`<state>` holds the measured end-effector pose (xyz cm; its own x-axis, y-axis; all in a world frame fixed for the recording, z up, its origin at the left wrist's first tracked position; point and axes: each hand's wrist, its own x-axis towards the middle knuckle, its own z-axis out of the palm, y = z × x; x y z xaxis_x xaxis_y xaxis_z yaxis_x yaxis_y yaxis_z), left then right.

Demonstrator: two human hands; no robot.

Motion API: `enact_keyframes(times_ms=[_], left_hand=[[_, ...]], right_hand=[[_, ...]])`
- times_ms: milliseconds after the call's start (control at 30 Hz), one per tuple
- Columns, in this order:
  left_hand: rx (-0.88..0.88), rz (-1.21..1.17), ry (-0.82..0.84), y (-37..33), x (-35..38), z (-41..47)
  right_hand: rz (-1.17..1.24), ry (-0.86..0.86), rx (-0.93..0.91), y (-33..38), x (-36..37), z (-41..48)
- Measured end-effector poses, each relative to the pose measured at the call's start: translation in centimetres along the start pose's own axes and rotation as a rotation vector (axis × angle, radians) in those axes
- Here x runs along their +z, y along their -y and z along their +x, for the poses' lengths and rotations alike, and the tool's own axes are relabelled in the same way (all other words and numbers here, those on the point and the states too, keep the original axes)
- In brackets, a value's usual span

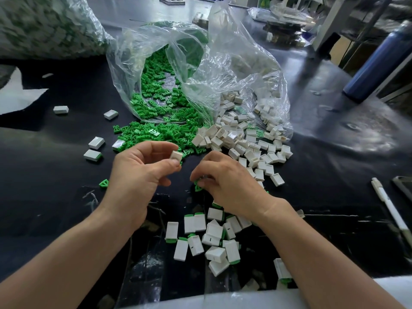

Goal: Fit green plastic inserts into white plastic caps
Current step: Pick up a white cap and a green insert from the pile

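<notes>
The white cap (175, 157) is pinched between the thumb and fingertips of the left hand (138, 172). It is raised over the middle of the black worktop (55, 166), just in front of the green heap. Close beside it, the right hand (229, 184) has its fingers curled down and nips a green insert (197, 186) at the fingertips. Most of that piece is hidden, so I cannot tell which way it points. The two parts are near each other but apart.

I judge both to be light, stiff moulded plastic, smooth enough to skid out of a loose pinch. I would hold the cap by its two broad flat faces, leaving the open end clear. I would take the insert by its wide flared end so the narrow end leads in. A firm push should seat it, and squeezing hard might flex the thin cap walls.

Loose inserts (156, 132) spill from a clear plastic bag (234, 63) toward the worktop's middle, with empty caps (245, 146) heaped to their right. Fitted pieces (214, 237), white with green showing at one end, are piled at the near edge under the right forearm. A few more fitted ones (93, 152) lie toward the left, and a stray insert (104, 183) lies beside the left hand. A white pen (388, 208) lies by the right edge, and a blue bottle (376, 61) stands toward the far right corner.
</notes>
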<state>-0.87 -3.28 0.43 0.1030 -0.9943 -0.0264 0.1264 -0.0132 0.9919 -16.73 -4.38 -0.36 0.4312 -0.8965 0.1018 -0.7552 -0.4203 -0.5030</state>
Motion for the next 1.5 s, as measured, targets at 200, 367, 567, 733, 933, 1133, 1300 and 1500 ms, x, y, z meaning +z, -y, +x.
enact_keyframes(times_ms=[200,367,567,733,933,1133,1300,1500], left_hand=[[-0.032,0.011,0.046,-0.1,0.0,-0.1],[-0.052,0.027,0.085,-0.1,0.3,-0.3],[-0.064,0.062,0.128,-0.2,0.2,-0.5],[-0.076,0.058,0.13,-0.3,0.3,-0.6],[-0.066,0.079,0.146,-0.3,0.2,-0.6],[-0.067,0.087,0.157,-0.5,0.4,-0.7],[-0.08,0.097,0.151,-0.6,0.4,-0.8],[-0.083,0.106,0.167,-0.6,0.3,-0.9]], right_hand=[[0.419,-0.157,0.171,0.2,-0.8,0.1],[0.835,-0.139,0.288,0.6,-1.2,0.0],[0.744,-0.139,0.201,0.3,-1.3,-0.3],[0.743,-0.153,0.212,0.6,-1.2,-0.1],[0.741,-0.147,0.187,0.8,-1.5,-0.4],[0.704,-0.163,0.116,1.2,-1.5,-0.6],[0.654,-0.131,0.087,0.9,-1.3,-0.6],[0.605,-0.126,0.057,0.8,-1.0,-0.6]])
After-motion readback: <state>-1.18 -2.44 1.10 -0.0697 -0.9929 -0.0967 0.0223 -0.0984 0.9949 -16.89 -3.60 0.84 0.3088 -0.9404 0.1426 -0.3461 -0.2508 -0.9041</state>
